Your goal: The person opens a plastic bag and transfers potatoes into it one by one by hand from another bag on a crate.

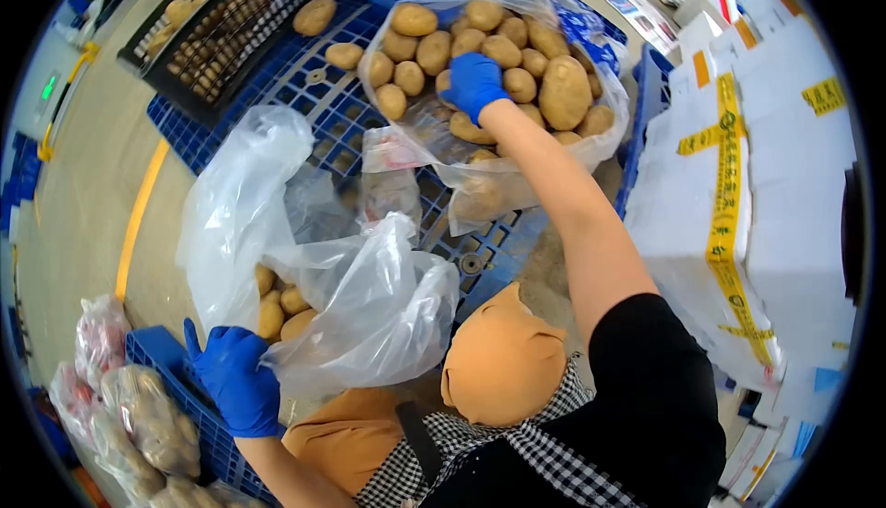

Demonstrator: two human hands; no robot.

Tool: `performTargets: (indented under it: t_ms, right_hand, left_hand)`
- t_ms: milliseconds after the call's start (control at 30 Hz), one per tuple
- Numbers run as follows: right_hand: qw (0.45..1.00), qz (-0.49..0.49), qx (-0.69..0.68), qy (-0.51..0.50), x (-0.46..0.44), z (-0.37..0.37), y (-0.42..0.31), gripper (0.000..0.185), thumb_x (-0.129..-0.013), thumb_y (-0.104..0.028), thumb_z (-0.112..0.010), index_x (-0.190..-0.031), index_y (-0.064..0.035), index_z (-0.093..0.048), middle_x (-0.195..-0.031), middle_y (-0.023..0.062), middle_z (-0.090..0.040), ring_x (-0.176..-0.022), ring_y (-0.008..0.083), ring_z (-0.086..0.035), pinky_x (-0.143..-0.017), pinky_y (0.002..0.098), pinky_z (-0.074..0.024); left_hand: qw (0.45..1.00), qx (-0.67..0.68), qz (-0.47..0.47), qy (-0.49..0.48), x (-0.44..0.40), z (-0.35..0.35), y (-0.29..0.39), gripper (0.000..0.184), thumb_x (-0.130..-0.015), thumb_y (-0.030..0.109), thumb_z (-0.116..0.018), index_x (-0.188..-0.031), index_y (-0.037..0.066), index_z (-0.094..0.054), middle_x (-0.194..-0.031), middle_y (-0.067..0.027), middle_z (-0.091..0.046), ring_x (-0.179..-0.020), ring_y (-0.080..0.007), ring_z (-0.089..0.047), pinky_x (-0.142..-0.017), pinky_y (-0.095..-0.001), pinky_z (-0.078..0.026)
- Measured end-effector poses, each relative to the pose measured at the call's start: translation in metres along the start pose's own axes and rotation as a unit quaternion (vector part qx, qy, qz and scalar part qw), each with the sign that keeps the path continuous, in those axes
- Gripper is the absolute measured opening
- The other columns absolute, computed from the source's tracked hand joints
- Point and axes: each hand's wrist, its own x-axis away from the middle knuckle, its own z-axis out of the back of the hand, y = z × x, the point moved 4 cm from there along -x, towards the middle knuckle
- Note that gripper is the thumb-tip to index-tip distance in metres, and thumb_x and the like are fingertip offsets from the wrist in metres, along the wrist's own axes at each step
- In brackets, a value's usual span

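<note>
Black sleeve [655, 397] and checked apron [572, 462] lie nearest the camera, with a tan-covered knee [503, 356] just beyond. Right hand [475, 83], blue-gloved: reaches into the open potato bag [609, 139], fingers down among the potatoes [566, 93]; fingertips hidden, so cannot tell whether they grip one. Left hand [238, 383], also gloved: at the near edge of the partly filled bag [378, 300]; one digit stands apart, the rest meet the film. Cannot tell if they are closed on it. A few potatoes show inside this second bag.

Potato bag rests on a blue pallet [323, 83]. Two loose potatoes [315, 16] lie between it and a black crate [217, 65], which also holds potatoes. Lower left: bagged produce [152, 420] beside a blue slatted base [198, 416]. Right side: white boxes [794, 203] bound with yellow tape [729, 185].
</note>
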Motion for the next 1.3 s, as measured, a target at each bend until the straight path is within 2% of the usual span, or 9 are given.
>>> performTargets:
  t_ms: [100, 200, 233, 367, 567, 667, 967, 1200, 1300]
  right_hand:
    - [0.995, -0.034, 0.093, 0.012, -0.005, -0.012, -0.007, 0.037, -0.077, -0.044, -0.064, -0.085, -0.0076, -0.069, -0.079, 0.0120, -0.067, -0.082, 0.0233, -0.065, -0.070, 0.0400, -0.0485]
    - [0.955, 0.042, -0.292, -0.015, 0.029, 0.036, -0.030, 0.036, -0.081, -0.039, -0.064, -0.091, -0.0047, -0.069, -0.085, 0.0097, -0.068, -0.087, 0.0215, -0.064, -0.073, 0.0384, -0.0481]
    - [0.856, 0.101, -0.499, -0.090, 0.040, 0.039, -0.043, 0.032, -0.084, -0.033, -0.064, -0.096, -0.0033, -0.068, -0.087, 0.0112, -0.068, -0.083, 0.0216, -0.063, -0.074, 0.0362, -0.0484]
    - [0.833, -0.013, -0.532, 0.149, 0.014, 0.026, 0.019, 0.026, -0.087, -0.026, -0.057, -0.095, -0.0038, -0.067, -0.086, 0.0182, -0.066, -0.080, 0.0302, -0.065, -0.070, 0.0380, -0.0508]
    - [0.979, -0.042, -0.190, -0.057, 0.023, 0.018, -0.027, 0.071, -0.073, -0.051, -0.068, -0.120, 0.0001, -0.050, -0.117, 0.0242, -0.055, -0.103, 0.0362, -0.058, -0.087, 0.0447, -0.0488]
    - [0.956, 0.130, -0.242, 0.100, 0.057, 0.026, -0.056, 0.054, -0.076, -0.033, -0.068, -0.118, -0.0024, -0.052, -0.117, 0.0210, -0.054, -0.101, 0.0356, -0.056, -0.085, 0.0444, -0.0479]
    - [0.943, 0.043, -0.201, 0.262, 0.051, -0.001, 0.028, 0.045, -0.076, -0.028, -0.069, -0.112, -0.0048, -0.055, -0.115, 0.0200, -0.054, -0.093, 0.0333, -0.059, -0.078, 0.0441, -0.0493]
    - [0.987, -0.155, -0.039, 0.019, 0.048, -0.024, 0.028, 0.048, -0.078, -0.053, -0.060, -0.078, -0.0053, -0.068, -0.078, 0.0171, -0.067, -0.070, 0.0334, -0.063, -0.064, 0.0443, -0.0484]
    - [0.968, -0.162, -0.189, -0.016, 0.013, -0.045, 0.031, 0.051, -0.075, -0.048, -0.062, -0.090, 0.0011, -0.066, -0.092, 0.0234, -0.066, -0.085, 0.0350, -0.065, -0.073, 0.0447, -0.0509]
  left_hand:
    - [1.000, 0.017, -0.007, 0.005, 0.000, 0.002, 0.004, 0.014, -0.055, -0.002, -0.053, -0.062, 0.010, -0.058, -0.066, -0.0041, -0.056, -0.075, -0.0241, -0.056, -0.110, -0.0529, -0.024]
    - [1.000, 0.026, -0.012, 0.005, 0.000, 0.000, 0.007, 0.015, -0.056, -0.002, -0.053, -0.063, 0.010, -0.058, -0.067, -0.0043, -0.056, -0.075, -0.0244, -0.056, -0.109, -0.0530, -0.024]
    - [1.000, 0.023, -0.009, -0.001, -0.004, -0.001, 0.007, 0.015, -0.056, -0.003, -0.053, -0.063, 0.010, -0.058, -0.067, -0.0044, -0.056, -0.076, -0.0245, -0.056, -0.109, -0.0531, -0.024]
    - [1.000, 0.028, 0.008, -0.008, -0.007, -0.004, 0.007, 0.017, -0.056, -0.004, -0.053, -0.063, 0.010, -0.058, -0.068, -0.0036, -0.057, -0.075, -0.0241, -0.056, -0.110, -0.0533, -0.023]
    - [0.999, 0.036, 0.002, -0.010, -0.001, -0.006, 0.002, 0.018, -0.055, -0.005, -0.052, -0.063, 0.010, -0.058, -0.068, -0.0033, -0.056, -0.077, -0.0238, -0.056, -0.110, -0.0534, -0.022]
    - [0.999, 0.040, 0.001, -0.012, -0.004, -0.005, 0.004, 0.018, -0.055, -0.005, -0.052, -0.063, 0.010, -0.058, -0.069, -0.0037, -0.056, -0.077, -0.0242, -0.056, -0.110, -0.0534, -0.022]
    - [0.998, 0.062, 0.008, -0.015, -0.003, -0.007, 0.004, 0.019, -0.054, -0.006, -0.053, -0.064, 0.010, -0.058, -0.069, -0.0043, -0.055, -0.076, -0.0246, -0.056, -0.110, -0.0530, -0.022]
    - [0.998, 0.060, 0.004, -0.019, -0.002, -0.009, 0.005, 0.020, -0.054, -0.007, -0.052, -0.064, 0.010, -0.057, -0.068, -0.0044, -0.055, -0.075, -0.0247, -0.056, -0.110, -0.0521, -0.024]
    - [0.999, 0.040, -0.012, -0.023, -0.009, -0.013, 0.007, 0.021, -0.054, -0.007, -0.052, -0.064, 0.011, -0.057, -0.067, -0.0040, -0.055, -0.075, -0.0245, -0.056, -0.110, -0.0517, -0.024]
